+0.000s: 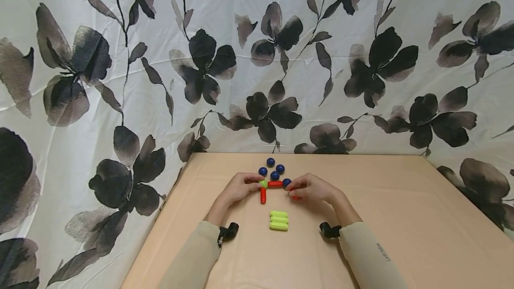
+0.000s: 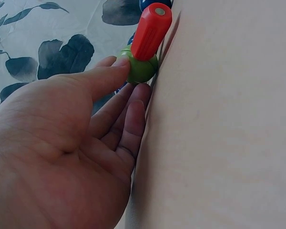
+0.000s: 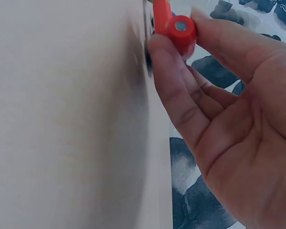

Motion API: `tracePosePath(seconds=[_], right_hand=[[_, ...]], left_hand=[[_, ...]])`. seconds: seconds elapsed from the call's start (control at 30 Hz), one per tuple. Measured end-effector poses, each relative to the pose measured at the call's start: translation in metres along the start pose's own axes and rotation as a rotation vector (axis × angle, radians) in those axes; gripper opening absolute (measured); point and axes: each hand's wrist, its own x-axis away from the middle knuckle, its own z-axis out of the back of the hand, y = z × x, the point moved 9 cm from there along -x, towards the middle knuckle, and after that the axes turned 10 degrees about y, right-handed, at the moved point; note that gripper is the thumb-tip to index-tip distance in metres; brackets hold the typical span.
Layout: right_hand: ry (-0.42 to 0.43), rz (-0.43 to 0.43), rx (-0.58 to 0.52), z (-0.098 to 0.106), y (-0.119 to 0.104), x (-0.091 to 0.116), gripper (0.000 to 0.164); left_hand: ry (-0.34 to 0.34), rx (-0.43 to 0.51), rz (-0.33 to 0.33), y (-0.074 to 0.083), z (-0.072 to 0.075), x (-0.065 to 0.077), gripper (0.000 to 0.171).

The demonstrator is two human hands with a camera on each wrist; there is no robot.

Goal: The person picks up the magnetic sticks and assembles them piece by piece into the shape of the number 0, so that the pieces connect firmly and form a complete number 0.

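My left hand (image 1: 241, 187) pinches a green ball (image 1: 263, 183) between thumb and fingers. One red magnetic rod (image 1: 263, 196) points from that ball toward me, its metal end tip showing in the left wrist view. Another red rod (image 1: 275, 184) runs across from the green ball to a blue ball (image 1: 287, 183). Beside the blue ball, my right hand (image 1: 314, 187) holds a further red rod (image 3: 182, 38) between thumb and forefinger, its metal tip facing the right wrist camera. In the head view the fingers hide most of this rod.
Several loose blue balls (image 1: 275, 175) lie just behind the joined pieces. Nearer to me, several light green rods (image 1: 279, 220) lie side by side on the tan tabletop (image 1: 401, 217). A floral cloth (image 1: 313, 66) hangs behind the table's back edge.
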Motion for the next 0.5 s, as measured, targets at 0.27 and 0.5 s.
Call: tracePosePath(seconds=[0.27, 0.5], right_hand=[[0.000, -0.026, -0.013, -0.0055, 0.0066, -0.0034, 0.024], [0.010, -0.046, -0.016, -0.0082, 0.0084, -0.0046, 0.023]], left_hand=[[-0.005, 0.013, -0.006, 0.0001, -0.0003, 0.0011, 0.025], [-0.002, -0.003, -0.004, 0.0016, 0.0000, 0.0005, 0.025]])
